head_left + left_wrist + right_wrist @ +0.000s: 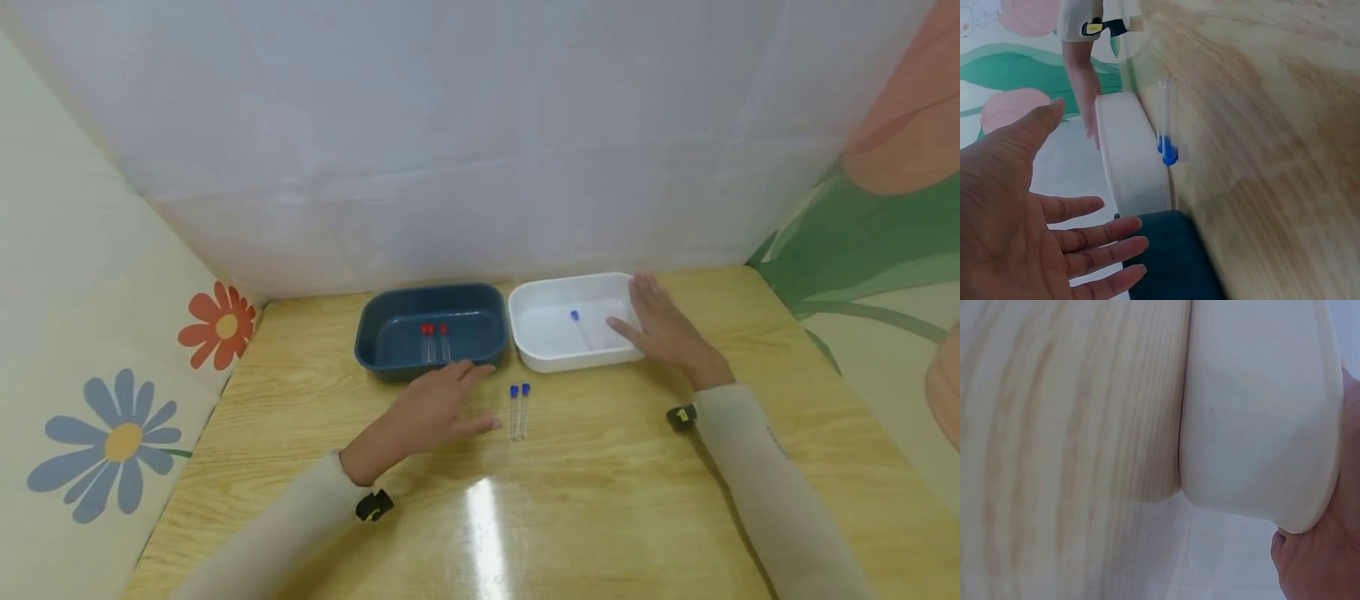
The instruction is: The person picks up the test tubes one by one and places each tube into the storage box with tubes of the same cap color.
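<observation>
Head view: a light wood-grained tabletop (615, 467), glossy and bearing a bright streak of reflected light (486, 533) near its middle, meets a creased pale backdrop (465, 167) along its far edge. The left-hand wall carries a painted blue flower (120, 442) and, farther back, a red flower (217, 325); the right-hand wall shows a large green leaf (870, 242) and a salmon-pink petal (922, 125).

Two trays stand side by side near the far edge: a dark blue tray (435, 300) on the left, with three red-capped tubes (431, 343) lying inside, and a white tray (570, 363) on the right, with a single blue-capped tube (581, 330) lying inside. Two further tubes with blue caps (513, 410) lie on the bare wood, nearly parallel, on the near side of the trays, caps toward the far side.

The left hand (438, 408) is spread above the near right part of the dark blue tray, thumb pointing toward the loose pair, and holds nothing. The right hand (663, 329) lies along the right end of the white tray, fingers extended, thumb over the interior; it grasps no tube. Both sleeves are pale, each with a dark strap at the wrist.
</observation>
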Demonstrator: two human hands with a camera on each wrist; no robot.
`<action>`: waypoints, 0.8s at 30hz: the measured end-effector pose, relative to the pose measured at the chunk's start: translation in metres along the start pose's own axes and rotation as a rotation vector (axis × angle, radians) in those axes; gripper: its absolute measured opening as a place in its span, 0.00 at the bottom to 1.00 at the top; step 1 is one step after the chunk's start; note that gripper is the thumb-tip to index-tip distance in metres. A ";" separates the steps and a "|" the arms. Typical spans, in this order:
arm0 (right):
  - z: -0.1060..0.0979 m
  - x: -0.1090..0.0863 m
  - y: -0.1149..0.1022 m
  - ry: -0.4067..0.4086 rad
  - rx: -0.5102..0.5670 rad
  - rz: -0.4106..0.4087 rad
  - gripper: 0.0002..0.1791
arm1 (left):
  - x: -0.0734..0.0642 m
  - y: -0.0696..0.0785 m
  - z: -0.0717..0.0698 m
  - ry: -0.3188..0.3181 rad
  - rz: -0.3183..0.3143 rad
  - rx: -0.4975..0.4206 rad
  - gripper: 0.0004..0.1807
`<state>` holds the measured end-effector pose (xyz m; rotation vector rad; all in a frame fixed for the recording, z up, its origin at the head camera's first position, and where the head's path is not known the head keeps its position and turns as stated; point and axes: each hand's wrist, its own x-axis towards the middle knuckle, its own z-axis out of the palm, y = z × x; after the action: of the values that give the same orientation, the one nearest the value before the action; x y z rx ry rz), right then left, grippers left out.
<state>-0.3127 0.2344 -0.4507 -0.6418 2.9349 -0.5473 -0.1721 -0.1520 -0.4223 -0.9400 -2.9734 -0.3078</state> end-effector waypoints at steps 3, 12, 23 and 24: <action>-0.001 0.000 -0.001 0.006 0.007 -0.003 0.52 | 0.003 0.002 0.005 -0.042 -0.024 0.000 0.49; 0.001 0.000 0.001 0.005 0.017 -0.002 0.54 | 0.015 0.009 0.021 -0.086 -0.005 0.025 0.51; 0.001 0.002 0.002 0.015 0.007 -0.002 0.55 | 0.027 0.005 0.035 -0.113 0.026 0.049 0.52; 0.001 0.002 0.002 0.013 0.008 -0.001 0.55 | 0.027 0.005 0.036 -0.116 0.026 0.044 0.52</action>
<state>-0.3148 0.2354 -0.4520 -0.6411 2.9428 -0.5645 -0.1897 -0.1254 -0.4548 -1.0247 -3.0548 -0.1936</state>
